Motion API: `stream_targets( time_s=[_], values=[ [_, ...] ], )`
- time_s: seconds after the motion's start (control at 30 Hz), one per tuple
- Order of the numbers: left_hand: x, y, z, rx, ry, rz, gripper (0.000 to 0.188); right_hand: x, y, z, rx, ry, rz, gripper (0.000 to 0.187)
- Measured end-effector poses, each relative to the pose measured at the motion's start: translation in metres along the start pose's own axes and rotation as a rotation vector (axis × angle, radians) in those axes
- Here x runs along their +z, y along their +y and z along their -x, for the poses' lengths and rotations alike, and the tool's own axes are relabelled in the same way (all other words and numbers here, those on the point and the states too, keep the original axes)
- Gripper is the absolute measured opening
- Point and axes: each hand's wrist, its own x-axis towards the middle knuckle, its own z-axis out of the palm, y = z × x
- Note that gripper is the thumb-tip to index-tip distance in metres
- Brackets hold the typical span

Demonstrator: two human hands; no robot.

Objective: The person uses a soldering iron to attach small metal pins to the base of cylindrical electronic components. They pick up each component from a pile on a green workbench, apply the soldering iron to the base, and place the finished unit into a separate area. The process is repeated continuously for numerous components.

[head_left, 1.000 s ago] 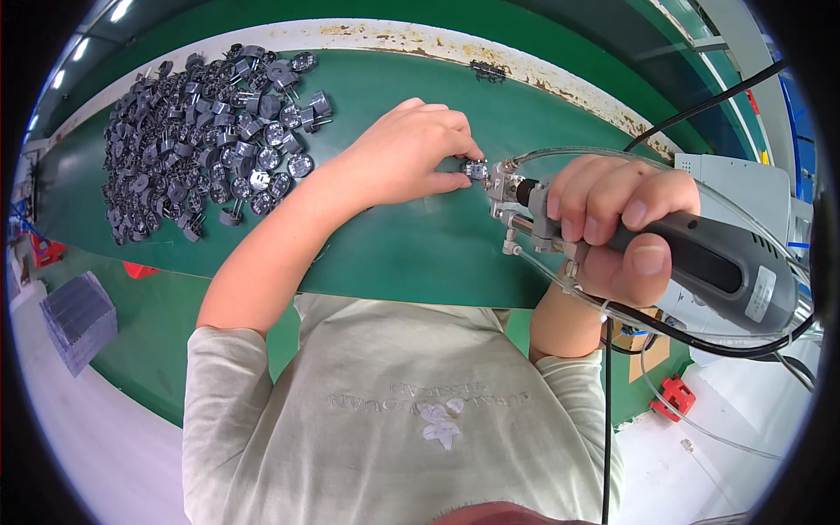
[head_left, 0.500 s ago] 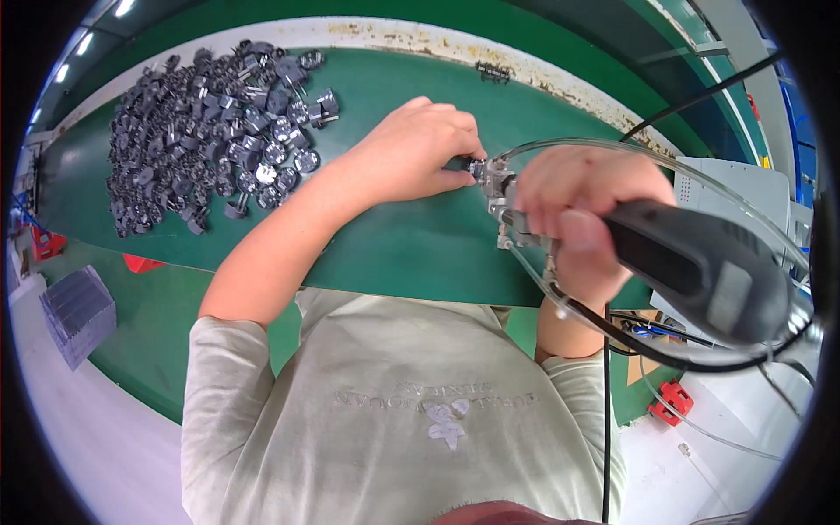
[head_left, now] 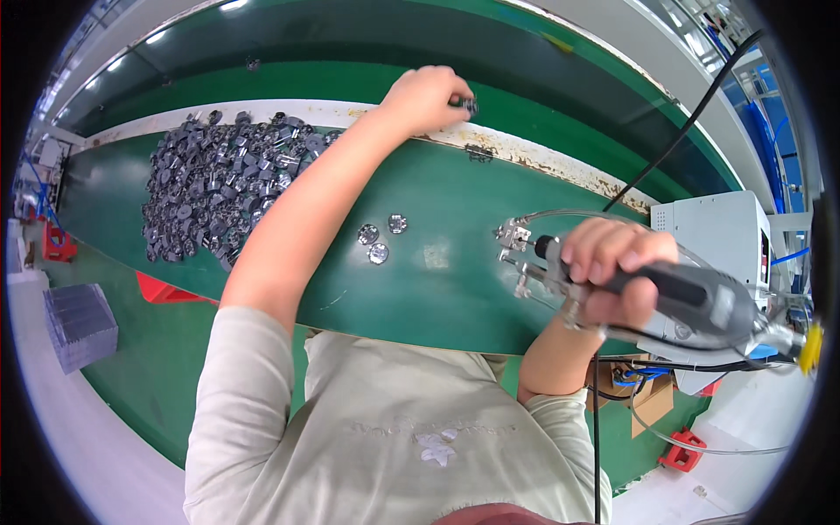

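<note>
Past the far edge of the green worktop [head_left: 455, 293], my left hand [head_left: 429, 101] reaches over the white ledge with its fingers closed on a small round black part [head_left: 471, 108]. My right hand [head_left: 619, 267] grips the dark handle of a handheld powered screwdriver [head_left: 691, 297], with a clear tube and metal fittings at its tip. That tip points left, above the worktop. Between my two arms lie three loose round parts [head_left: 378, 254]. A large heap of similar black parts [head_left: 214, 179] covers the left of the worktop, partly behind my left forearm.
The worn white ledge [head_left: 542, 157] borders a lower green belt surface [head_left: 350, 79], where a small part [head_left: 253, 65] lies far left. One dark piece [head_left: 479, 153] rests by the ledge. A grey-white machine box [head_left: 713, 232] and a black cable [head_left: 691, 122] are at right.
My left hand has left the screwdriver's tip and moved far over the ledge, carrying the round part. The screwdriver has shifted slightly down and its tip is now free. The view has tilted.
</note>
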Motion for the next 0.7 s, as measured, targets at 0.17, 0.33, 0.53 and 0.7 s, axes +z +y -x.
stream_targets(
  time_s=[0.17,0.33,0.53,0.7],
  values=[
    [0.012,-0.013,0.028,0.154,0.369,-0.298,0.055,-0.003,0.025,0.004,0.106,0.024,0.048,0.038],
    [-0.068,0.061,0.134,0.037,-0.417,-0.059,0.049,-0.007,0.014,0.011,0.066,0.045,0.037,0.041],
    [-0.02,0.06,0.137,0.067,-0.363,0.217,0.03,0.001,0.018,0.007,0.084,-0.028,-0.053,0.041],
    [0.012,0.077,0.134,0.178,-0.178,0.134,0.032,-0.001,0.029,0.01,0.085,-0.051,-0.02,0.033]
  ],
)
